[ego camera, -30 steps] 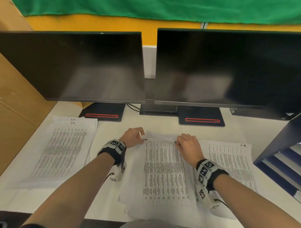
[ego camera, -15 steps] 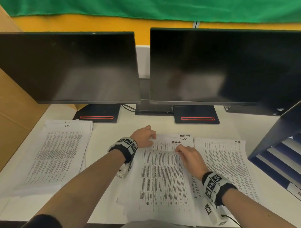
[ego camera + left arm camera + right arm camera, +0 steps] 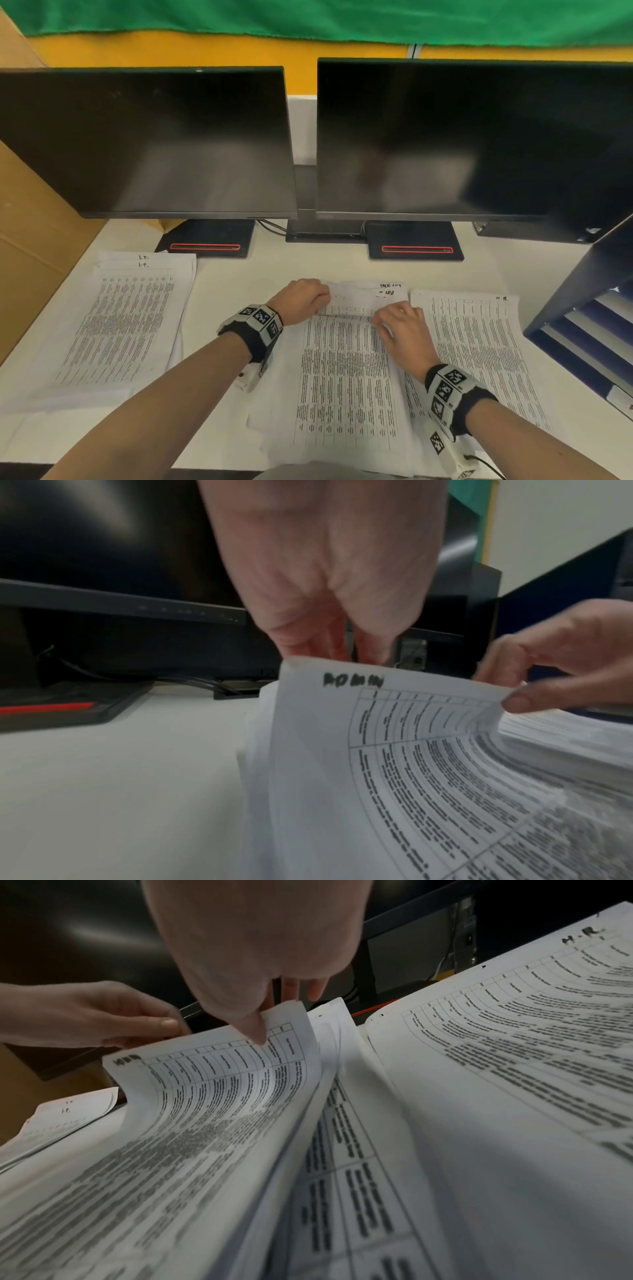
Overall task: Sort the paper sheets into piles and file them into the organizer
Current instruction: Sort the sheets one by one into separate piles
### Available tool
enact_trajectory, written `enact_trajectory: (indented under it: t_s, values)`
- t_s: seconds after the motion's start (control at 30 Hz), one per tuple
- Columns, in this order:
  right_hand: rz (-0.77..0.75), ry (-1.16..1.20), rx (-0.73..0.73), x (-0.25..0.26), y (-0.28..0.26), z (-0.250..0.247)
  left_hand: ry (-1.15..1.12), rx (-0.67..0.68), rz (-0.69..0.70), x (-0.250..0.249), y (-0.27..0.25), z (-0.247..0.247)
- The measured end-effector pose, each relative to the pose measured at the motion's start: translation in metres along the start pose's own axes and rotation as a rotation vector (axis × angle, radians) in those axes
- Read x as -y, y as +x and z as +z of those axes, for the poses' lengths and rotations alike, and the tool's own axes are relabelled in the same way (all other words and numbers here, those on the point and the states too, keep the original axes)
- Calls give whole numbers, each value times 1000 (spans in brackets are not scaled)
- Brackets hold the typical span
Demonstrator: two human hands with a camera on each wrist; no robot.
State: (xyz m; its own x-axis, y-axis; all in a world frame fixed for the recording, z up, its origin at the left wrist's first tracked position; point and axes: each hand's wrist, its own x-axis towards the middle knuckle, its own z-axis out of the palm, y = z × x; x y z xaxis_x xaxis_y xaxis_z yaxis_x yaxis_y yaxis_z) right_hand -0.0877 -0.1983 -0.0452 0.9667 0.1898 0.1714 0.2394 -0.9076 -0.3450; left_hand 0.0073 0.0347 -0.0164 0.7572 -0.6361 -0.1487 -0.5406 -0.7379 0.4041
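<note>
Three piles of printed sheets lie on the white desk: a left pile (image 3: 126, 325), a middle pile (image 3: 342, 377) and a right pile (image 3: 479, 349) marked "H.R". My left hand (image 3: 320, 301) pinches the far left corner of the middle pile's top sheet (image 3: 394, 750), which is marked "ADMIN". My right hand (image 3: 380, 320) pinches its far right corner, thumb on top (image 3: 257, 1034). That sheet's far edge is lifted and curls back toward me, baring the handwritten headings of the sheets below. The dark blue organizer (image 3: 582, 284) stands at the right edge, its trays partly in view.
Two dark monitors (image 3: 154, 144) (image 3: 462, 137) on black stands fill the back of the desk. A brown cardboard panel (image 3: 30, 240) borders the left side. Cables run between the stands.
Both hands have peeled the top sheet's far edge up and back toward me. My right hand has drawn nearer, and headings on the sheets beneath now show.
</note>
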Motion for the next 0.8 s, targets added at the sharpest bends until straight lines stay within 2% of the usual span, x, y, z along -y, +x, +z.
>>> enact_trajectory:
  t_s: [0.07,0.17,0.3,0.47,0.67,0.8]
  values:
    - [-14,-1,23,0,-5,1,7,-7,-103,3,4,1]
    - [-13,27,46,-1,-14,4,22,64,-209,4,6,3]
    - [-6,43,55,-2,-20,7,23,124,-214,4,8,0]
    - [-9,56,-3,1,-13,5,-33,133,-300,17,3,-7]
    - [16,-55,22,-1,-5,4,-52,23,-134,15,-7,-9]
    - [13,16,48,1,-5,2,-71,50,-135,17,-12,-6]
